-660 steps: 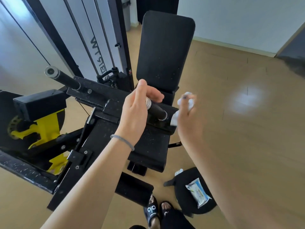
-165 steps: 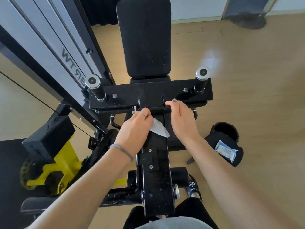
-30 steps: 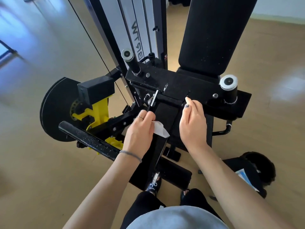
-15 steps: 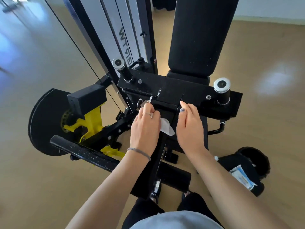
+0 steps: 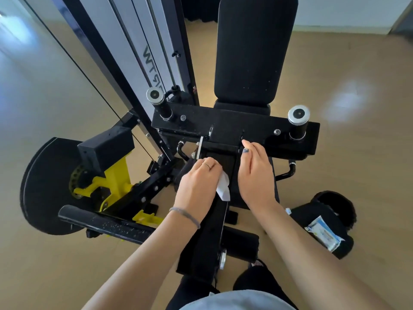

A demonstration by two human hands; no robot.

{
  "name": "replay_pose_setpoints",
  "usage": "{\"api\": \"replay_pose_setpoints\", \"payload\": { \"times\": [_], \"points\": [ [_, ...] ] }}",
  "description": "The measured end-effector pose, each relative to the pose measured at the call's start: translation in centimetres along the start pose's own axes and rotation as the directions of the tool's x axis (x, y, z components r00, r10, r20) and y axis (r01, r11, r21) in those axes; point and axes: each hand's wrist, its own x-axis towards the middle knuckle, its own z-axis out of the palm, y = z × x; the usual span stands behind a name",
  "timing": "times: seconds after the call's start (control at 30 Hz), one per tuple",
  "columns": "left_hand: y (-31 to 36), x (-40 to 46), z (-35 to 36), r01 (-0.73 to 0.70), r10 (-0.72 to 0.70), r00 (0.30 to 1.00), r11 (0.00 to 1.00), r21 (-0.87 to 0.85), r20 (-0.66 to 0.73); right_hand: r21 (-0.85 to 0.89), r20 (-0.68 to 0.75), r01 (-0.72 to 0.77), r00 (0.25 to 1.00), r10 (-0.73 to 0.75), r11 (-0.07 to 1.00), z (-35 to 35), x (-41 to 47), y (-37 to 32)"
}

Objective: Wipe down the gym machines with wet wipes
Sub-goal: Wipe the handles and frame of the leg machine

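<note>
1. Our left hand [image 5: 196, 184] clutches the wet wipe [image 5: 223, 189] against the black centre beam [image 5: 207, 233] of the machine — the dangling corner could snag on the metal pin [image 5: 199, 148] just beyond.
2. Our right hand [image 5: 254, 173] rests flat and relaxed on the beam's other side, grasping nothing — damp paint may let it slip.

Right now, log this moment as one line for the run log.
step: wiping machine arm | left hand: holds wet wipe on arm | right hand: flat, bracing arm | wipes pack: on black bag, floor

Crossbar [image 5: 234, 124] blocks ahead; yellow bracket [image 5: 116, 175] crowds left
</note>
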Motion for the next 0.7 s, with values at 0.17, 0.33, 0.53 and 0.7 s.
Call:
{"api": "replay_pose_setpoints", "payload": {
  "times": [0.17,0.33,0.53,0.7],
  "points": [
    [-1.0,-1.3,-0.7,-0.159,0.163,0.985,0.985,-0.066,0.057,-0.016,-0.062,-0.01,0.998,0.009,1.0,0.5,0.2,-0.4],
    [-2.7,5.3,-1.4,-0.106,0.094,0.99,0.988,-0.115,-0.109,-0.022,-0.045,-0.078,0.996,0.077,0.997,0.4,0.1,-1.2],
    [-4.0,6.9,-0.7,-0.245,0.245,0.969,0.97,-0.004,-0.036,-0.035,-0.072,-0.155,0.986,0.152,0.987,0.8,0.9,-1.6],
    [-6.2,7.4,-2.1,-0.342,0.341,0.939,0.939,-0.037,-0.038,-0.083,-0.1,-0.215,0.973,0.207,0.973,1.5,1.4,-2.5]
  ]
}}
